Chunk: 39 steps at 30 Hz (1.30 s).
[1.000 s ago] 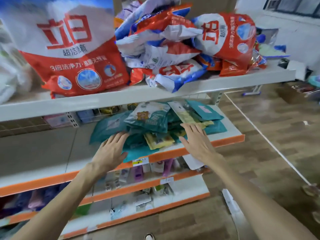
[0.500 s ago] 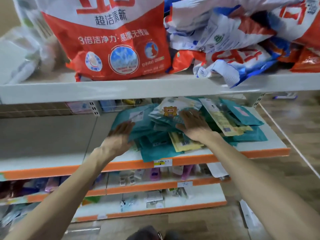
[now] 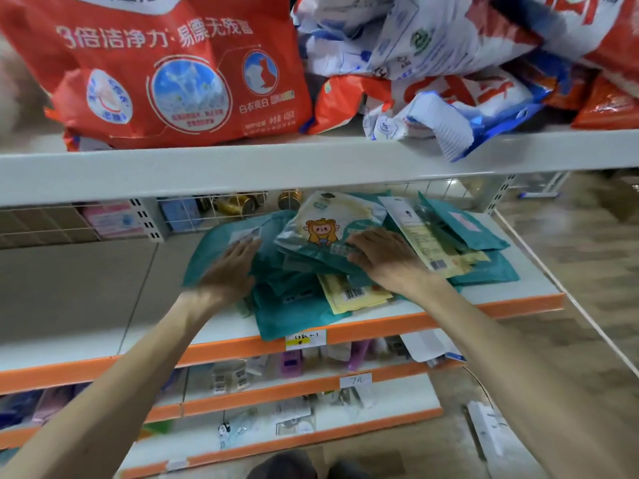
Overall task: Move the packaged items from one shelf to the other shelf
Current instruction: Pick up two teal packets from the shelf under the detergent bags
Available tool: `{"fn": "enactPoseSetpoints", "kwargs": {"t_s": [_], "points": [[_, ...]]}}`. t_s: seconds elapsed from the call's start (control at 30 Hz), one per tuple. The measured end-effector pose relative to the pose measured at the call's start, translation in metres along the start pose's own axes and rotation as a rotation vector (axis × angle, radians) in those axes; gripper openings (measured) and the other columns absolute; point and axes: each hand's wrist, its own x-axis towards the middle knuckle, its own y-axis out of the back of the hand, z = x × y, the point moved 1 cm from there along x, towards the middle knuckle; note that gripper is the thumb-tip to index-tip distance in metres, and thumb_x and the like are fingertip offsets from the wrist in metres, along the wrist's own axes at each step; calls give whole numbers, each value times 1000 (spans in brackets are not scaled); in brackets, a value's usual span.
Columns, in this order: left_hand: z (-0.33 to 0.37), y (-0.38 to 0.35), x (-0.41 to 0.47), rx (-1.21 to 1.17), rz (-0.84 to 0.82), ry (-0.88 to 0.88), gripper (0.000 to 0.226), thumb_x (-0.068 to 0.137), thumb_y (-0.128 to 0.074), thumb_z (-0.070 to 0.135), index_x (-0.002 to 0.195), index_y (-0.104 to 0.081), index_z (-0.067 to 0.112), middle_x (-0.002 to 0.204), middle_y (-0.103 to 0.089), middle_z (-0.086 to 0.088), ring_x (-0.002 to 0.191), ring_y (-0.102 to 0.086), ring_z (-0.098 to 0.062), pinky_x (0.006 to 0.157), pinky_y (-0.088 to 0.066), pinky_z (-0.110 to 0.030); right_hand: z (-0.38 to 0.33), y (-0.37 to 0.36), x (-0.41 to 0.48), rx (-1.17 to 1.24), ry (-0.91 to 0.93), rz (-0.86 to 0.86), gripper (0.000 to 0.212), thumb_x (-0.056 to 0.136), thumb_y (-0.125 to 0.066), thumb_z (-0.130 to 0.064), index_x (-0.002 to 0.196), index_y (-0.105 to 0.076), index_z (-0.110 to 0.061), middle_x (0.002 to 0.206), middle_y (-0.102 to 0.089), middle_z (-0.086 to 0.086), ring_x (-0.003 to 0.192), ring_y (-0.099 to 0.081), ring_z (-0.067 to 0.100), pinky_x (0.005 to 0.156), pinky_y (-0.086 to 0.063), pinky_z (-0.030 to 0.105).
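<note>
1. I have the left hand palm down with its fingers straight and together. It lies on a teal packet at the left side of the pile of packaged items. The hand is motion-blurred, so I cannot tell how firmly it presses.
2. The right hand is also palm down, fingers spread and only slightly bent. It rests on the cartoon-animal packet at the top of the pile, and I see nothing gripped.
3. The two hands sit apart, with the middle of the pile between them.
4. The pile is heaped on the orange-edged shelf, directly under both hands. It is mostly teal packets. A yellow packet with a barcode lies just nearer me than the right hand, and a long white-and-yellow packet lies against that hand's outer side.
5. Above both hands runs a white shelf. A big red detergent bag sits over the left hand, and crumpled red, white and blue bags sit over the right.
6. Between my wrists a yellow price label sticks to the orange edge. Below my wrists, the lower shelves hold small items too blurred for me to name.
</note>
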Motion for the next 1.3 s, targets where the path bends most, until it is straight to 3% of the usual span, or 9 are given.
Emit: {"fn": "enactPoseSetpoints", "kwargs": {"t_s": [0.27,0.43,0.57,0.7,0.97,1.07,1.17,1.23,1.3], "points": [[0,-7,-17,-30,-6,26,50,92,-56,16,139,-40,25,146,-42,1,121,-52,-27,91,-48,-42,4,3,-7,191,-216,93,17,98,-52,-34,106,-57,-20,111,-58,-6,109,-51,16,91,-47,37],[-10,-6,-19,-16,10,-15,63,86,-63,12,143,-37,22,150,-35,-1,130,-46,-29,94,-48,-45,0,-3,19,333,-680,52,69,90,-61,-42,135,-34,2,134,-40,20,128,-36,35,106,-39,46],[-13,-12,-15,16,-7,-5,75,83,-73,25,146,-31,23,153,-29,0,133,-40,-34,99,-47,-51,6,-8,31,377,-787,21,82,85,-68,-48,133,-37,11,129,-45,22,123,-43,35,100,-45,43],[-19,-17,-11,78,1,0,69,87,-69,30,147,-35,23,153,-39,-2,130,-48,-32,98,-47,-49,22,-16,37,644,-892,-9,64,72,-79,-39,113,-57,5,111,-62,17,95,-65,30,77,-60,43],[-23,-3,-27,-8,37,-30,43,93,-57,22,135,-50,28,142,-52,-1,119,-58,-26,96,-49,-38,27,-4,35,691,-889,4,28,78,-75,-13,98,-61,0,92,-69,13,83,-69,25,77,-60,42],[-44,-8,-35,-266,-69,-1,31,99,-50,26,129,-56,33,133,-55,14,117,-57,-4,98,-43,-19,28,-2,35,654,-872,6,25,80,-74,-11,98,-60,0,91,-67,11,80,-67,22,73,-59,35],[-62,1,-46,-508,-193,133,29,88,-65,40,117,-66,39,135,-60,6,125,-55,-18,111,-39,-36,30,-3,36,662,-858,-10,25,80,-74,-8,98,-60,2,91,-68,12,82,-68,23,76,-60,39],[-61,2,-43,-553,-162,216,31,86,-68,24,117,-64,28,124,-63,1,108,-62,-25,90,-52,-32,31,-4,37,670,-860,-16,23,79,-74,-7,96,-61,2,91,-69,14,83,-70,25,77,-61,43],[-42,5,-36,-361,-107,245,46,91,-63,32,133,-47,25,127,-51,3,104,-58,-23,75,-50,-25,32,-6,39,676,-861,-9,21,78,-74,-6,94,-62,3,91,-70,15,82,-71,25,77,-61,45]]}}
